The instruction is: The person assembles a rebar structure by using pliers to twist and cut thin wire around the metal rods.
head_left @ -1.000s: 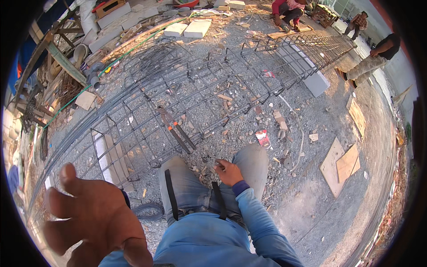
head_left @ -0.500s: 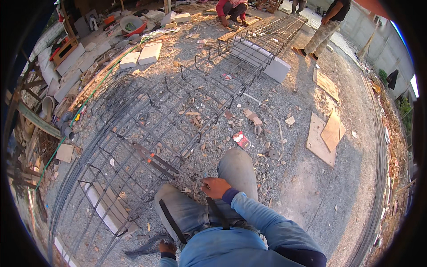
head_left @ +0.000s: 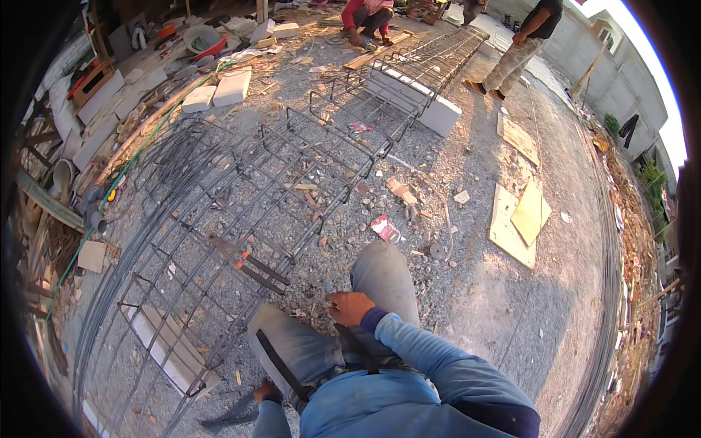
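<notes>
My right hand (head_left: 350, 308) is closed in front of my knees, fingertips pinched together; whatever they may hold is too small to make out. Low beside my left thigh is my left hand (head_left: 266, 392), its fingers turned down and mostly hidden. Next to it a bundle of thin dark wire (head_left: 228, 416) lies on the gravel; whether the hand touches it I cannot tell. A long rebar cage (head_left: 319, 223) stretches from my left side to the far middle. Long-handled bolt cutters (head_left: 228, 250) with dark handles and orange parts rest across its bars, near my left knee.
Pale blocks (head_left: 175, 352) lie under the cage's near end, and another block (head_left: 440, 117) supports it farther off. Plywood pieces (head_left: 511, 230) lie at right. One person (head_left: 369, 16) crouches far ahead; another person (head_left: 522, 44) stands beyond the cage. Long bars (head_left: 109, 292) run along the left.
The view has shifted slightly. My left hand has risen a little and drawn closer to my thigh. My right hand keeps its pinch in nearly the same place. The bolt cutters have stayed put.
</notes>
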The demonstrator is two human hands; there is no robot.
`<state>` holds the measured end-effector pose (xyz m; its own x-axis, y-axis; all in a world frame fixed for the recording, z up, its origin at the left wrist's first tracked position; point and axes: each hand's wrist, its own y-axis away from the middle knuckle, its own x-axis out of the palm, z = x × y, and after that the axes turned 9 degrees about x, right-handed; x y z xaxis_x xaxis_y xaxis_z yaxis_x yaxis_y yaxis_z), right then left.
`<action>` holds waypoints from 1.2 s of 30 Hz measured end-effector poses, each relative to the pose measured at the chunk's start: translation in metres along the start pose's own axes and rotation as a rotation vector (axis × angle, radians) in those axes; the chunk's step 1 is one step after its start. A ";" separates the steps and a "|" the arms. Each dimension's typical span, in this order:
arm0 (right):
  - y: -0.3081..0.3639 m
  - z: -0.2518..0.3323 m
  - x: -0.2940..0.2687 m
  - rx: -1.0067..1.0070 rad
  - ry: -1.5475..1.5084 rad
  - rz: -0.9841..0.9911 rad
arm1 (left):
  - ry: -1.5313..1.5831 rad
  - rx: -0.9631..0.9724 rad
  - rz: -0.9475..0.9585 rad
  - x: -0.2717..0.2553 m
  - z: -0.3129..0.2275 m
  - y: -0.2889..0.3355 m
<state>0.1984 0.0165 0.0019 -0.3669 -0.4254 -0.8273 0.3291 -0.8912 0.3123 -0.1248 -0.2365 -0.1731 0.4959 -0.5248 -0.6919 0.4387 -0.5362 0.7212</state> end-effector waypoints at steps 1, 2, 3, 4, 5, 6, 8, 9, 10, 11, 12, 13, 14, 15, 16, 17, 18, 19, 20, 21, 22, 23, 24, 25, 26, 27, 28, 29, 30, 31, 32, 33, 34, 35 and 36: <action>0.000 -0.001 0.002 0.001 0.003 0.010 | -0.002 -0.090 -0.020 -0.008 -0.007 0.011; 0.000 -0.002 0.002 0.006 0.002 0.007 | -0.006 -0.166 -0.039 -0.015 -0.012 0.019; 0.001 -0.003 0.002 0.006 -0.007 -0.005 | 0.012 -0.212 -0.046 -0.019 -0.017 0.026; 0.001 -0.001 0.003 -0.004 -0.021 -0.015 | 0.022 -0.257 -0.069 -0.018 -0.013 0.027; -0.001 0.000 0.003 -0.007 -0.024 -0.015 | 0.059 -0.262 -0.083 -0.014 -0.007 0.023; -0.003 0.000 0.003 -0.015 -0.012 -0.026 | 0.103 -0.251 -0.097 -0.010 -0.001 0.019; -0.002 0.005 0.006 -0.026 -0.010 -0.020 | 0.226 -0.209 -0.104 -0.003 0.015 0.008; -0.002 0.008 0.003 -0.031 -0.011 -0.001 | 0.318 -0.190 -0.114 0.000 0.025 0.002; -0.002 0.011 -0.001 -0.033 -0.008 0.013 | 0.453 -0.176 -0.121 0.005 0.032 -0.005; -0.001 0.011 -0.003 -0.034 -0.011 0.013 | 0.633 -0.176 -0.132 0.007 0.037 -0.011; -0.001 0.012 -0.004 -0.030 -0.016 0.006 | 0.860 -0.207 -0.148 0.010 0.041 -0.017; 0.001 0.010 -0.004 -0.019 -0.017 0.001 | 1.089 -0.256 -0.152 0.009 0.039 -0.018; 0.002 0.009 -0.003 -0.011 -0.017 0.003 | 1.269 -0.305 -0.164 0.007 0.035 -0.022; 0.002 0.006 -0.001 0.001 -0.016 -0.007 | 1.345 -0.320 -0.163 0.005 0.032 -0.027; 0.002 0.004 -0.001 0.010 -0.010 -0.018 | 1.342 -0.302 -0.164 0.003 0.028 -0.030; 0.002 0.004 -0.001 0.006 -0.009 -0.015 | 1.253 -0.243 -0.168 0.006 0.028 -0.039; 0.002 0.004 -0.001 -0.014 -0.008 -0.028 | 1.036 -0.053 -0.137 0.006 0.029 -0.049; 0.001 0.007 0.000 -0.042 -0.011 -0.041 | 0.815 0.125 -0.114 0.010 0.038 -0.063; 0.001 0.012 -0.002 -0.051 -0.014 -0.037 | 0.586 0.295 -0.086 0.014 0.046 -0.074; 0.001 0.016 -0.005 -0.041 -0.005 -0.021 | 0.353 0.459 -0.053 0.017 0.050 -0.079; 0.002 0.016 -0.007 -0.020 0.007 -0.004 | 0.355 0.458 -0.047 0.019 0.041 -0.081; 0.001 0.015 -0.007 -0.018 0.008 0.001 | 0.298 0.167 -0.031 0.019 0.024 -0.081; 0.001 0.012 -0.003 -0.017 0.018 -0.013 | 0.263 0.017 -0.021 0.020 0.013 -0.076; 0.001 0.011 -0.001 -0.018 0.029 -0.027 | 0.230 -0.133 -0.007 0.022 0.001 -0.072; 0.001 0.011 -0.001 -0.020 0.028 -0.021 | 0.444 -0.513 -0.264 0.025 -0.009 -0.066; 0.001 0.012 -0.002 -0.016 0.034 -0.024 | 0.649 -0.894 -0.527 0.024 -0.013 -0.061; 0.002 0.011 -0.003 -0.005 0.041 -0.027 | 0.646 -0.896 -0.521 0.020 -0.009 -0.053; 0.002 0.011 -0.004 -0.004 0.041 -0.021 | 0.387 -0.459 -0.249 0.014 0.003 -0.044; 0.003 0.011 -0.005 0.006 0.041 -0.013 | 0.125 -0.020 0.025 0.010 0.010 -0.037; 0.004 0.011 -0.006 0.015 0.038 -0.005 | 0.122 -0.025 0.030 0.008 0.014 -0.033; 0.002 0.012 -0.005 0.006 0.036 -0.001 | 0.119 0.007 0.029 0.014 0.023 -0.038; 0.001 0.010 -0.004 0.010 0.036 -0.004 | 0.144 0.062 0.041 0.021 0.031 -0.043; 0.000 0.011 -0.003 0.010 0.032 -0.007 | 0.166 0.114 0.048 0.031 0.045 -0.052; -0.001 0.014 -0.003 -0.002 0.024 -0.001 | 0.186 0.168 0.056 0.041 0.062 -0.062; -0.003 0.019 -0.005 0.007 0.027 0.028 | 0.219 0.218 0.055 0.050 0.082 -0.073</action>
<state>0.1827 0.0187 0.0143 -0.3339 -0.4458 -0.8306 0.3324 -0.8802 0.3388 -0.1941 -0.2775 -0.2633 0.6743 -0.4147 -0.6110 0.2478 -0.6524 0.7162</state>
